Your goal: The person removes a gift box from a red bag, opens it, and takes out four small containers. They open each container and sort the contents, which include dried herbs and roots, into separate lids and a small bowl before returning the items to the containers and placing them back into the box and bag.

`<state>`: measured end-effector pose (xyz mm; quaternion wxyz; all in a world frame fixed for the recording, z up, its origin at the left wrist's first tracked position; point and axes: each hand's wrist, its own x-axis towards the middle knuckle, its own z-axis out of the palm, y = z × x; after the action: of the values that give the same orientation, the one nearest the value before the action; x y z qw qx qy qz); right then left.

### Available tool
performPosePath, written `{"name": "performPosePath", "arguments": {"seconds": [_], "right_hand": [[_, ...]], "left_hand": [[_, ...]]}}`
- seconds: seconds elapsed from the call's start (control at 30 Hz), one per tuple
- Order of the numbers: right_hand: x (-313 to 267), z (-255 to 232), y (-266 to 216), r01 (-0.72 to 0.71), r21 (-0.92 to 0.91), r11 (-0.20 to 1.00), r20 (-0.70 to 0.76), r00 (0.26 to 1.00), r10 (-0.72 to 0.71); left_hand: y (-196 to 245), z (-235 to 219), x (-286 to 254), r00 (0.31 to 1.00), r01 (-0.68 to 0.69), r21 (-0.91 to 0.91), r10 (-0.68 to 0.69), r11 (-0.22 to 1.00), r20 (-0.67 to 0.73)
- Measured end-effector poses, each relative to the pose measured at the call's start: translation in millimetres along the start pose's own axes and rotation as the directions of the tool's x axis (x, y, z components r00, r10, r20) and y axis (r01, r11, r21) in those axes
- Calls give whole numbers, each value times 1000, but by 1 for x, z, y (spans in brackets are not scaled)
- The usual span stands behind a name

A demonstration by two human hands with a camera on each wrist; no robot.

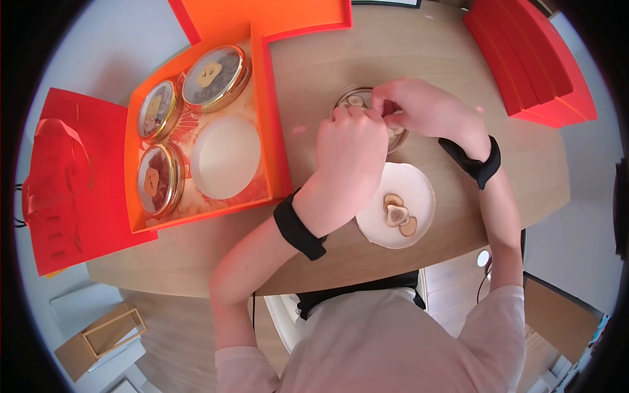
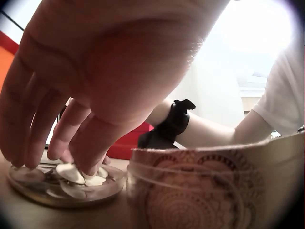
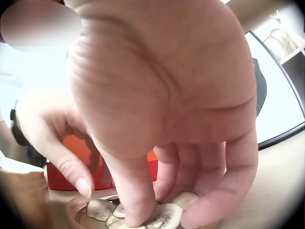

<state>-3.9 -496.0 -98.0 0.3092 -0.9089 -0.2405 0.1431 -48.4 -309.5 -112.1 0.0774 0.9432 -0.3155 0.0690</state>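
A shallow clear round container [image 2: 45, 193] on the table holds several pale dried slices [image 3: 162, 215]. Over its near left side hangs my left hand [image 1: 354, 144], fingers loosely bent downward and thumb close above the slices. My right hand [image 1: 419, 108] reaches in from the other side, its thumb and forefinger on either side of a pale slice at the top of the pile. Its fingertips are partly hidden in the head view. Just in front stands a white bowl [image 1: 420, 187] with several brownish slices [image 1: 396, 216] inside; its patterned outer wall shows in the left wrist view.
To the left sits an open orange box [image 1: 278, 144] with three gold-rimmed jars [image 1: 216, 77] and a vacant round recess [image 1: 226, 157]. A red bag [image 1: 72, 177] lies beyond it. Red boxes [image 1: 524, 65] stand at the back right of the wooden table [image 1: 308, 59].
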Motion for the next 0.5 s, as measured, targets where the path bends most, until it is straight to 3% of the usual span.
{"name": "performPosePath", "arguments": {"seconds": [0.2,0.4,0.5], "right_hand": [[2,-6,-2,-74,-20,997,2,997,74],[2,-6,3,70,-20,997,-149,986,-72],[0,-8,-3,0,-15,1000,-158,987,-2]], "left_hand": [[1,15,1,999,-11,129,15,992,-28],[4,15,1,995,-4,126,16,992,-96],[2,14,1,997,-13,107,22,994,-78]]}}
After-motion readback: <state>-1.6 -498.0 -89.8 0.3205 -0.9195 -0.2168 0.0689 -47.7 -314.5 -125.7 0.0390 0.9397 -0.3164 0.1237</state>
